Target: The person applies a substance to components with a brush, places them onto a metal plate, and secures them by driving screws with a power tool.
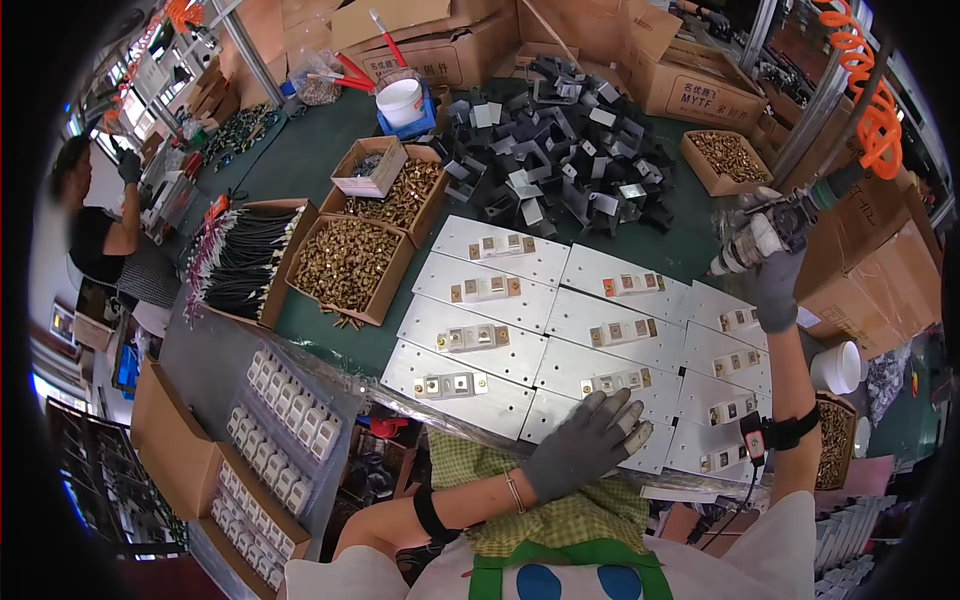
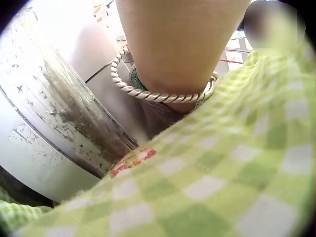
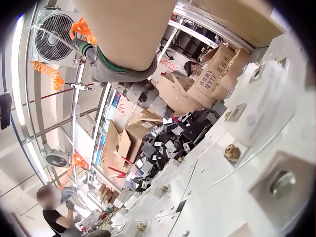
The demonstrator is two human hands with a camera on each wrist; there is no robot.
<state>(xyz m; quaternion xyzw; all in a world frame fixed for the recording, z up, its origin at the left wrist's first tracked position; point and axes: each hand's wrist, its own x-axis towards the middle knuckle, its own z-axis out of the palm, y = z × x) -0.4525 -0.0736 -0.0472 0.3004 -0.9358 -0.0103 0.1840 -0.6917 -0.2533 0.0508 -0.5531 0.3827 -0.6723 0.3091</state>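
My gloved right hand [image 1: 778,285] grips a worn, tape-wrapped air-powered driver [image 1: 750,246] above the right side of the metal plates. In the right wrist view, the driver [image 3: 148,95] points away from the glove [image 3: 118,74]. My gloved left hand [image 1: 590,445] lies over the front of the plates, fingers extended, close to a white terminal block [image 1: 617,383]. Silver plates [image 1: 480,357] lie in rows, each bearing a white block with brass screws. The left wrist view shows mostly a bracelet [image 2: 163,97] and checked cloth [image 2: 197,182]; most of the left hand is hidden there.
Black brackets [image 1: 560,150] are heaped behind the plates. Boxes of brass fasteners [image 1: 345,262] and black cables [image 1: 250,262] stand left. An orange coiled hose [image 1: 880,130] hangs at right, above a carton [image 1: 875,270]. Another person [image 1: 110,230] stands at far left.
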